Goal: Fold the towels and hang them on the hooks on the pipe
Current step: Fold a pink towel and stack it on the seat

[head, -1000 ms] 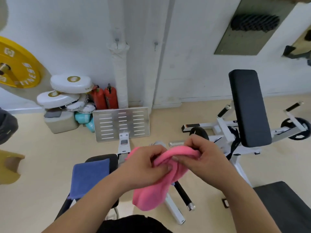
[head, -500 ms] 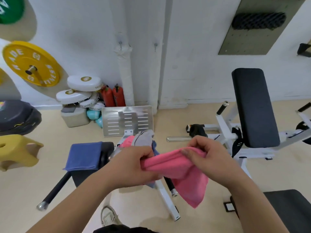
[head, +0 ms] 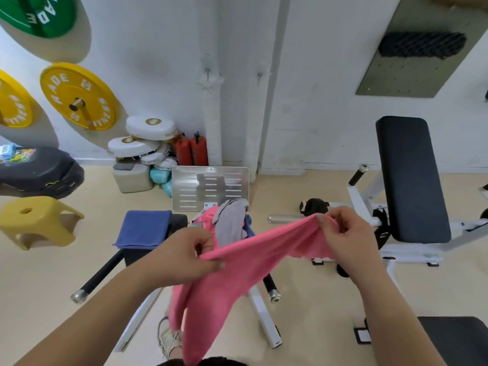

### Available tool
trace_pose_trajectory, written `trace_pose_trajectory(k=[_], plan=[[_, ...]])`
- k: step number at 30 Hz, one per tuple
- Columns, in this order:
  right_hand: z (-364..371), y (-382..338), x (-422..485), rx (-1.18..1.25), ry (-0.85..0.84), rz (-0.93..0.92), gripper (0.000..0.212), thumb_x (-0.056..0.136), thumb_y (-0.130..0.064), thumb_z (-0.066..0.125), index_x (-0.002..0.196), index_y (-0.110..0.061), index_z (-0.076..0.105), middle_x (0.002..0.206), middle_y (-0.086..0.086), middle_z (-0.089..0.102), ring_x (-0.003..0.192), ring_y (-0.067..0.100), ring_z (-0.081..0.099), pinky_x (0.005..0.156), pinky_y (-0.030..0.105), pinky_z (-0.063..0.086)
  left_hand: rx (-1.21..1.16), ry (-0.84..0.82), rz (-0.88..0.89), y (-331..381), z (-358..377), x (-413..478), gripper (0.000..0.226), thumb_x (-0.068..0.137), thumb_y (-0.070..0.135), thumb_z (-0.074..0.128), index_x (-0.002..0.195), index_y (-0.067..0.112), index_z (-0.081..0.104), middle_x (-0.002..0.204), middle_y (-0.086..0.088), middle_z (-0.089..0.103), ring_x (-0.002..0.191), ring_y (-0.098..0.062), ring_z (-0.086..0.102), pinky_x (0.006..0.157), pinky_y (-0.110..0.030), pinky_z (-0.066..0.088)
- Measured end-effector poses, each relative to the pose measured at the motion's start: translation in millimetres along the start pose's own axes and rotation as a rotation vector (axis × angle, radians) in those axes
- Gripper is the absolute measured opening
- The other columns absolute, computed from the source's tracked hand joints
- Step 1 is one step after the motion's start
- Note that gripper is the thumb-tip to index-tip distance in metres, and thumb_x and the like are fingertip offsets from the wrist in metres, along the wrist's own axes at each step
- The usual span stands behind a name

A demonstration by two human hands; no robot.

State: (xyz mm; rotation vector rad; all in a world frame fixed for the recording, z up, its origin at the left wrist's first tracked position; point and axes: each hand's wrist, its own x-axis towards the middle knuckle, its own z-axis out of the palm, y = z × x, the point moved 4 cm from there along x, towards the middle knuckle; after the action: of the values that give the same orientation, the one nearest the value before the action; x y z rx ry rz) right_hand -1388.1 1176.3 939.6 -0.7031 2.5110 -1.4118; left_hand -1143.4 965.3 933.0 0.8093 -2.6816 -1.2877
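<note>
Pink towel (head: 264, 260) is stretched in the air before the person. The left hand (head: 190, 254) pinches one end of its top edge and the right hand (head: 346, 233) pinches the other, while the rest droops toward the floor. Just behind it, a heap of towels (head: 232, 220) lies on a white machine frame, beside a folded blue towel (head: 142, 229) on a black pad. A slotted metal plate (head: 211, 188) and red extinguishers (head: 191, 149) stand before the wrapped pipe (head: 211, 114), with the hooks (head: 207, 71) high up on it. A beige tub (head: 132, 178) sits under stacked white discs, its contents hidden.
</note>
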Motion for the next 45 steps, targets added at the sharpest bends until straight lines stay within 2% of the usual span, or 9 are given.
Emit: trace_pose_trajectory(k=[5,10,17,21,27,31,35,40,45], plan=[[-11.9,30.6,8.1,0.003,0.124,0.149,0.018,0.095,-0.024,0.067,0.084,-0.011,0.065,0.085,0.017,0.069,0.086,0.035,0.064,0.066,0.034,0.042,-0.076,-0.18,-0.081,-8.9,14.4,0.9,0.037,0.074,0.032,0.085,0.069,0.022,0.05,0.064,0.003,0.057,0.058,-0.011,0.057,0.059,-0.032,0.051],[-12.3,50.4,9.8,-0.067,0.131,0.264,0.017,0.096,-0.029,0.059,0.083,-0.018,0.06,0.078,0.008,0.066,0.08,0.03,0.061,0.065,0.036,0.042,0.111,-0.188,-0.03,-15.8,12.2,3.1,0.034,0.076,0.039,0.086,0.072,0.022,0.058,0.059,0.017,0.051,0.055,-0.001,0.046,0.056,-0.016,0.039],[-28.0,76.0,7.5,-0.069,0.246,0.401,0.024,0.1,-0.031,0.047,0.098,-0.008,0.056,0.093,0.012,0.062,0.091,0.035,0.06,0.081,0.044,0.045,0.206,-0.176,-0.172,-50.3,-13.0,-5.0,0.039,0.07,0.053,0.084,0.072,0.021,0.061,0.061,0.01,0.053,0.056,-0.004,0.045,0.057,-0.024,0.036],[-12.4,57.2,-2.9,-0.039,0.124,0.378,0.029,0.095,-0.029,0.05,0.076,-0.007,0.05,0.073,0.008,0.053,0.072,0.03,0.051,0.064,0.037,0.038,0.165,-0.002,-0.199,-33.8,-15.4,-8.0,0.052,0.069,0.052,0.086,0.064,0.015,0.05,0.059,0.007,0.041,0.053,-0.005,0.037,0.053,-0.021,0.03],[38.7,-22.9,-38.8,0.235,-0.174,0.207,0.013,0.097,-0.014,0.066,0.088,-0.004,0.066,0.068,0.003,0.069,0.054,0.007,0.062,0.049,0.012,0.048,-0.592,0.064,-0.261,33.8,30.1,-12.4,0.021,0.087,0.024,0.082,0.081,0.011,0.066,0.069,-0.002,0.063,0.065,-0.016,0.055,0.058,-0.027,0.045],[66.9,-41.3,-66.4,0.394,-0.389,0.176,0.006,0.095,-0.013,0.07,0.096,-0.016,0.074,0.087,0.006,0.08,0.081,0.019,0.073,0.074,0.034,0.059,-0.833,0.049,-0.225,56.5,55.0,-23.4,0.017,0.1,0.011,0.065,0.106,0.019,0.078,0.102,-0.016,0.078,0.088,-0.023,0.071,0.084,-0.04,0.059],[59.5,-45.6,-76.6,0.452,-0.415,0.109,0.021,0.098,-0.006,0.066,0.104,-0.022,0.078,0.1,0.003,0.08,0.097,0.017,0.074,0.086,0.03,0.06,-0.769,0.105,-0.159,59.2,58.5,-29.6,0.03,0.104,0.013,0.058,0.116,0.032,0.078,0.11,0.006,0.08,0.108,-0.013,0.073,0.097,-0.028,0.056],[49.2,-45.2,-79.4,0.333,-0.449,0.038,0.028,0.094,-0.003,0.069,0.097,-0.028,0.082,0.093,-0.007,0.08,0.089,0.007,0.074,0.075,0.017,0.055,-0.659,0.346,-0.148,59.6,50.7,-34.3,0.029,0.093,0.008,0.072,0.11,0.031,0.078,0.095,0.009,0.08,0.09,-0.002,0.074,0.079,-0.015,0.057],[47.9,-46.4,-81.2,0.162,-0.523,-0.114,0.036,0.091,0.0,0.065,0.094,-0.031,0.081,0.093,-0.011,0.073,0.092,0.005,0.069,0.079,0.015,0.052,-0.415,0.164,-0.068,66.6,60.8,-29.7,0.029,0.096,0.01,0.066,0.109,0.035,0.074,0.091,0.015,0.074,0.081,0.007,0.067,0.074,-0.007,0.048]])
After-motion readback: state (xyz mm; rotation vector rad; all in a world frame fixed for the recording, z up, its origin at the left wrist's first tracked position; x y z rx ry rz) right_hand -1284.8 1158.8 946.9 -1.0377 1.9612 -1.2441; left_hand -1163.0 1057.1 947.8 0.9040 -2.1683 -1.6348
